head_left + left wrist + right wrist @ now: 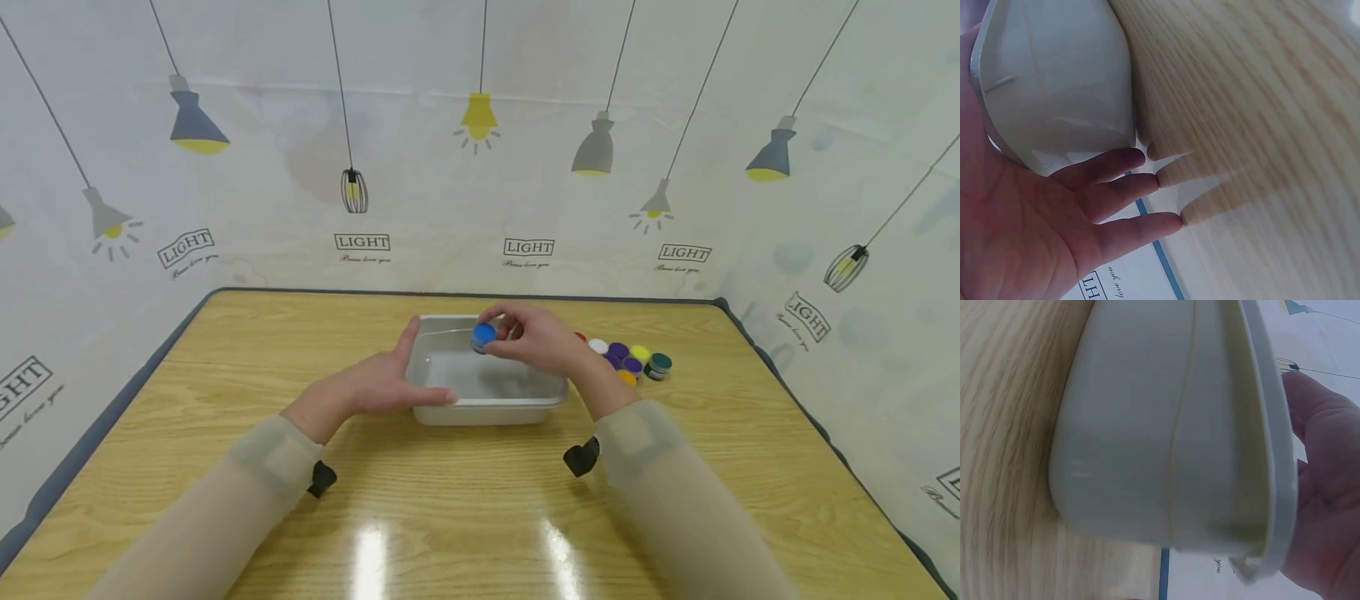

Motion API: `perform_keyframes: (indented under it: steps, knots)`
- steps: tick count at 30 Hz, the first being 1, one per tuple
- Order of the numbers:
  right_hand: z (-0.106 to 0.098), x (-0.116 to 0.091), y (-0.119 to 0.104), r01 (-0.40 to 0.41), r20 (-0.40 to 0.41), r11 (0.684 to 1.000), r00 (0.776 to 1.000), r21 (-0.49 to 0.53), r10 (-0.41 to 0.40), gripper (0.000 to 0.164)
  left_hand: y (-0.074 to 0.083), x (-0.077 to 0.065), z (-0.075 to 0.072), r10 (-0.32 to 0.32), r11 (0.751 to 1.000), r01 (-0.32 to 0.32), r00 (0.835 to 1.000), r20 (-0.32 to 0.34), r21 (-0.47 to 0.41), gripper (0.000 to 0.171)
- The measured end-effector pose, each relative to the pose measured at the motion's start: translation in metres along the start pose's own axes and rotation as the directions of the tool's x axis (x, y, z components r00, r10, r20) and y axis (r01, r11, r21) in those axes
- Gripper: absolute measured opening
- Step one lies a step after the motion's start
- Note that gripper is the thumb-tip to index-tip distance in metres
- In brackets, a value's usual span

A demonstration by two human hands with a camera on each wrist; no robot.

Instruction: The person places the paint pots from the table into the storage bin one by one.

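A white rectangular plastic tub (487,413) stands on the table, its inside facing up. My left hand (378,382) rests against the tub's left end, thumb on the front rim. In the left wrist view, its other fingers (1141,232) reach out fairly straight beside the tub wall (1060,75), tips at the tabletop. Between thumb and fingertips, my right hand (543,337) pinches a small paint jar with a blue lid (483,335) above the tub. The right wrist view shows the tub's outer side (1129,437) and part of that hand (1332,469); the jar is hidden there.
Right of the tub sits a cluster of small lidded jars: white (597,346), purple (618,352), yellow (639,354), orange (627,377) and dark green (658,366). A red one is partly hidden. A lamp-printed backdrop (442,167) surrounds the wooden table (450,500).
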State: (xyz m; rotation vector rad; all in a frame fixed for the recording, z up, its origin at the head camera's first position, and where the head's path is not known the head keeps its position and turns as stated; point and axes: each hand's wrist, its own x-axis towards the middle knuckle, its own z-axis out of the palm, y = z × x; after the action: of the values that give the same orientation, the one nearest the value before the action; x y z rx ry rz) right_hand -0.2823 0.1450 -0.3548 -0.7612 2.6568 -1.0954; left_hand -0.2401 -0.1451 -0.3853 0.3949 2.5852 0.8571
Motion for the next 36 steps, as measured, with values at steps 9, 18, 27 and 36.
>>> perform_keyframes:
  steps: [9, 18, 27, 36]
  knots:
    - [0.011, 0.022, -0.005, -0.025, 0.053, 1.000, 0.998, 0.014, 0.025, 0.035, -0.001, -0.001, -0.002, 0.010, 1.000, -0.010, 1.000, 0.013, 0.006, 0.145]
    - [0.020, 0.039, -0.012, -0.047, 0.113, 0.999, 0.992, -0.013, 0.049, 0.035, 0.000, -0.003, -0.003, 0.013, 1.000, -0.013, 1.000, 0.023, -0.009, 0.145]
    - [0.034, 0.050, -0.014, -0.051, 0.178, 0.997, 0.983, 0.051, 0.042, 0.036, -0.001, -0.001, -0.001, 0.015, 1.000, -0.016, 1.000, 0.019, 0.007, 0.144]
    - [0.048, 0.051, -0.006, -0.079, 0.195, 0.996, 0.978, 0.035, 0.070, 0.036, -0.001, 0.000, 0.001, 0.021, 1.000, -0.021, 1.000, 0.007, 0.015, 0.144]
